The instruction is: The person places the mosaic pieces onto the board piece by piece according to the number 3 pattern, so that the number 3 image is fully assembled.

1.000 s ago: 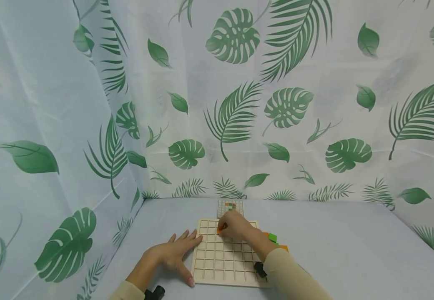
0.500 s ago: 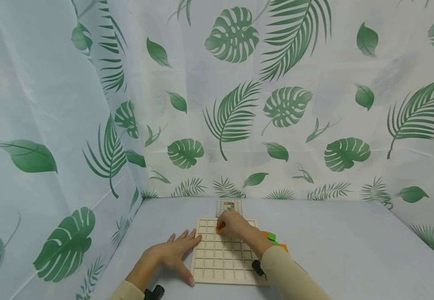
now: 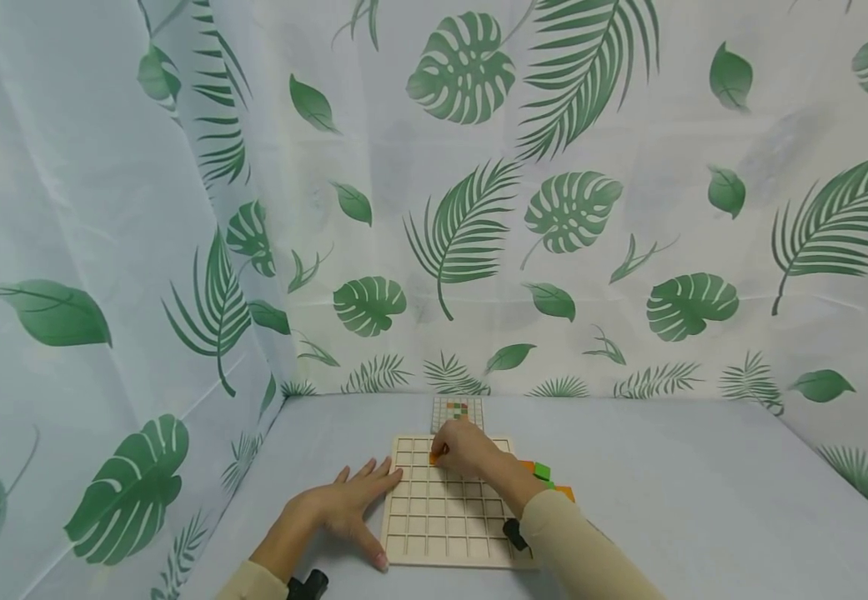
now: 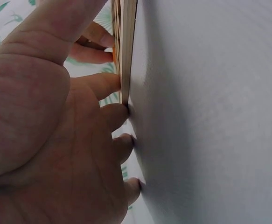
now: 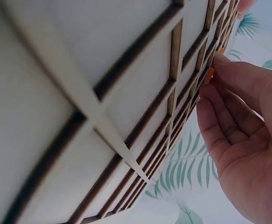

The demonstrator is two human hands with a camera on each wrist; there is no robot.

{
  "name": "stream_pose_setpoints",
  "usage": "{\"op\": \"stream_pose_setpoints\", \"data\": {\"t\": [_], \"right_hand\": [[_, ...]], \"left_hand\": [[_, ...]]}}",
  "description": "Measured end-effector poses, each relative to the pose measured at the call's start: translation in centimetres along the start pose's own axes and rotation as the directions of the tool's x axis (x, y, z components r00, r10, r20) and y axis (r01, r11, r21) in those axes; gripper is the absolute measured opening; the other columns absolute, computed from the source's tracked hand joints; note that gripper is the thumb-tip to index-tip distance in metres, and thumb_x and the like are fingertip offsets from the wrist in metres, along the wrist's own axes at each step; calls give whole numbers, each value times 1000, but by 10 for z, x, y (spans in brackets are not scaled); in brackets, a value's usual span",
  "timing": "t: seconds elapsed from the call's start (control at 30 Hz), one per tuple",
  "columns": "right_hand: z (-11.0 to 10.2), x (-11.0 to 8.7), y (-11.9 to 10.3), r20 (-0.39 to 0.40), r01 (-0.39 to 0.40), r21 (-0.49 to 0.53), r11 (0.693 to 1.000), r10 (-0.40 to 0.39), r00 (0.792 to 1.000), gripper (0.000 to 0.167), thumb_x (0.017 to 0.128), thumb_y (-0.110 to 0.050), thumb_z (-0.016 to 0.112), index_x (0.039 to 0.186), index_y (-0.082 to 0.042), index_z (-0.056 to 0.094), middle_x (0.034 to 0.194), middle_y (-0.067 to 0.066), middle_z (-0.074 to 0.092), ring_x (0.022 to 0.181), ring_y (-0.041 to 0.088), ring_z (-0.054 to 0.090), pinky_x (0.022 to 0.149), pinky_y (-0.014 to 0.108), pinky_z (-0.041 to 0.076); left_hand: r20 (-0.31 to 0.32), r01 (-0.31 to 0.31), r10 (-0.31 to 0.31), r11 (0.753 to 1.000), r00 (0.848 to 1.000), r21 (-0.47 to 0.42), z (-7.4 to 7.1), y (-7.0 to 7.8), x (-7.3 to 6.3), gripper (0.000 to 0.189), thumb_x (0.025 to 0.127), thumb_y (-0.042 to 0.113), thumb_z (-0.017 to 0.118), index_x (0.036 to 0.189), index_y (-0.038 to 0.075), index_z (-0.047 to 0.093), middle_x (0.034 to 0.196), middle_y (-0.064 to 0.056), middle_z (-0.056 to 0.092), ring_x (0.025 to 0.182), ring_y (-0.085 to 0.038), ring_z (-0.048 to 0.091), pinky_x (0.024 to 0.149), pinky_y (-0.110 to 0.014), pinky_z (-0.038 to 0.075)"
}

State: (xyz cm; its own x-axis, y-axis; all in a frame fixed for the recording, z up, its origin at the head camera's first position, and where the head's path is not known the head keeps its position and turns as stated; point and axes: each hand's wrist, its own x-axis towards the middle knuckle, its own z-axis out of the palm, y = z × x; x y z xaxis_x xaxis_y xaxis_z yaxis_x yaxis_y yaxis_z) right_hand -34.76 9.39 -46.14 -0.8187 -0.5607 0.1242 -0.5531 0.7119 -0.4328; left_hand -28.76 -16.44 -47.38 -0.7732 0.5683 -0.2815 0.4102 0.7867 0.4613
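A pale wooden grid board lies on the table in the head view. My right hand is over its upper part, thumb and fingers pinching a small orange block at one of the grid cells. In the right wrist view, the orange block shows between the thumb and fingertips, right at the board's ridges. My left hand rests spread beside the board's left side, index fingertip and thumb at the edge. The left wrist view shows the straight fingers of the left hand along the board's edge.
Behind the board lies a small card printed with a grid and coloured squares. Green blocks and orange blocks sit at the board's right, partly behind the right forearm. A leaf-patterned cloth closes off the back and left.
The head view has shifted very slightly. Both hands keep their places, the right one still pinching the orange block on the board.
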Motion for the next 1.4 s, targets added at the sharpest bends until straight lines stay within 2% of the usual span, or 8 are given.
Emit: {"op": "stream_pose_setpoints", "data": {"t": [0.2,0.37,0.53,0.67,0.8,0.9,1.13,1.4], "right_hand": [[-2,0,4,-3,26,30,999,-26,1000,11,90,-4,79,101,-2,82,101,11,79,89,24,74,77,36,63],[-8,-5,14,-21,41,90,995,-39,999,21,96,-10,75,114,-1,79,115,14,78,96,26,74,81,42,63],[-24,-16,29,-71,3,185,983,11,997,28,100,-20,70,123,-4,76,122,11,75,94,19,68,75,35,58],[-40,-33,41,-148,-42,251,967,81,986,29,101,-25,69,124,-8,75,125,11,73,93,17,64,72,31,55],[-54,-52,53,-221,-107,246,963,163,962,28,100,-27,71,123,-10,75,124,10,73,95,17,65,75,33,56],[-61,-63,62,-244,-128,227,965,184,952,29,100,-27,72,122,-9,75,125,11,73,96,19,66,77,35,57],[-67,-74,80,-207,-181,206,962,224,952,29,98,-26,73,120,-8,75,124,15,73,93,18,64,76,34,56],[-62,-79,91,-146,-261,214,941,295,944,32,96,-24,75,122,-5,75,117,11,75,93,18,65,79,37,59]], "left_hand": [[-4,-3,3,1000,1000,7,-2,0,1,130,64,59,94,167,22,24,176,-10,12,163,-39,6,128,-68,4],[-8,-10,10,1000,1000,11,-2,0,0,129,64,59,95,166,21,26,176,-12,13,162,-40,8,127,-69,5],[-10,-16,16,1000,1000,13,1,0,0,129,64,59,95,166,21,26,176,-12,13,162,-40,9,127,-69,5],[-6,-20,20,1000,1000,4,1,-1,1,129,63,58,95,166,21,27,176,-12,13,162,-40,8,127,-69,4],[3,-12,12,1000,1000,3,1,-2,1,129,64,58,95,166,22,26,176,-12,13,163,-39,7,127,-68,4],[2,-6,6,1000,1000,8,0,-2,2,130,64,59,95,167,22,25,176,-11,12,163,-39,7,128,-68,4],[-6,-4,4,1000,1000,3,1,-1,4,130,63,61,94,167,23,26,176,-10,12,163,-38,6,128,-68,4],[-3,10,-10,1000,1000,12,1,-1,3,130,63,60,95,166,22,27,176,-10,13,163,-38,8,127,-68,4]]}}
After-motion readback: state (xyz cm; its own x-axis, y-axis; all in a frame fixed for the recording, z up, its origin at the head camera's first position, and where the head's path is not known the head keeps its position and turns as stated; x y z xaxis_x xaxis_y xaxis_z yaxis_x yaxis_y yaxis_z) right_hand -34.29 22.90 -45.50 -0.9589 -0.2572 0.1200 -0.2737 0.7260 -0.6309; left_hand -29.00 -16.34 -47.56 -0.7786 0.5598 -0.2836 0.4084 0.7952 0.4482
